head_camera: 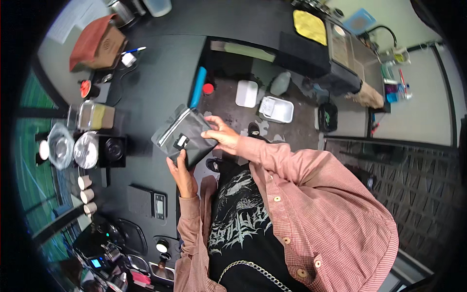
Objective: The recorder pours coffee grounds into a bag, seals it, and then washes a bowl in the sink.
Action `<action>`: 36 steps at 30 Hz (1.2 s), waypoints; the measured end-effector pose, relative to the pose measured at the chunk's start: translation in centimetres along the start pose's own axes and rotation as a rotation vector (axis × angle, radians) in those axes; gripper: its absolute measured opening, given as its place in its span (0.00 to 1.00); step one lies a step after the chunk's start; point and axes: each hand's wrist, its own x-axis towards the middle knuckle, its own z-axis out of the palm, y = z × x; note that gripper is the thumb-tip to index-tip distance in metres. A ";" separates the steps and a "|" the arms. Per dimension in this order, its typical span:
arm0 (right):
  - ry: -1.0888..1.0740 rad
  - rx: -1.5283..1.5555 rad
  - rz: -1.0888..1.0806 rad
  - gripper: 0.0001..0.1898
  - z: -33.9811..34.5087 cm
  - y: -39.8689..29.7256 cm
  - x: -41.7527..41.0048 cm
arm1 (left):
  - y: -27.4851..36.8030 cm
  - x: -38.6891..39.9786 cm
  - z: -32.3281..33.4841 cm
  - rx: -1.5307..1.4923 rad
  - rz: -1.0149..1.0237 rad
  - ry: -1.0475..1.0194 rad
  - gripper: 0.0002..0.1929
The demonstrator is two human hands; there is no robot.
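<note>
A dark grey resealable pouch (195,146) with a zip strip along one end and a small label on its front is held between both hands. My left hand (184,180) grips its near lower edge, thumb lying across the front. On the right edge, my right hand (224,137) pinches the pouch between thumb and fingers. The pouch is tilted, and its contents are hidden. It is held over the edge of the dark counter (157,91). Left of my left forearm, a flat digital scale (147,202) rests on that counter.
Paper cups (87,196), a clear-lidded container (96,116) and a paper bag (104,45) line the counter's left side. Coffee equipment (105,255) stands at lower left. A white tub (277,109) and white lid (246,93) lie below, ahead of my shoes. A yellow cloth (310,26) lies at upper right.
</note>
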 end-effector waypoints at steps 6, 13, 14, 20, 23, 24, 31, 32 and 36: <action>0.060 0.132 0.054 0.54 -14.1 -2.9 -7.8 | -5.4 -2.6 9.1 0.049 -0.113 -0.276 0.17; 0.358 -0.302 0.079 0.55 -33.2 -3.8 -11.1 | -20.2 -3.1 22.5 0.078 -0.571 -0.181 0.43; 0.328 -0.241 0.087 0.55 -35.4 -4.5 -10.8 | -23.6 -2.4 23.0 0.004 -0.563 -0.230 0.42; 0.294 0.242 0.083 0.42 -46.4 -7.0 -8.5 | -36.4 0.7 31.9 -0.385 -0.802 -0.121 0.29; 0.516 0.201 0.054 0.42 -52.0 -2.8 -4.4 | -46.9 1.9 35.8 -0.367 -0.881 -0.018 0.37; 0.675 0.111 0.049 0.44 -52.6 -1.3 -2.2 | -48.6 2.8 36.3 -0.309 -0.950 -0.025 0.42; 0.917 -0.116 0.129 0.42 -70.0 8.4 8.6 | -72.3 12.1 33.2 0.286 -0.698 -0.240 0.47; 0.925 -0.304 0.189 0.42 -75.8 9.7 10.0 | -74.0 13.9 33.3 0.630 -0.626 -0.250 0.47; 0.951 -0.185 -0.010 0.41 -80.9 12.3 12.3 | -72.8 20.0 34.2 0.920 0.238 -0.149 0.41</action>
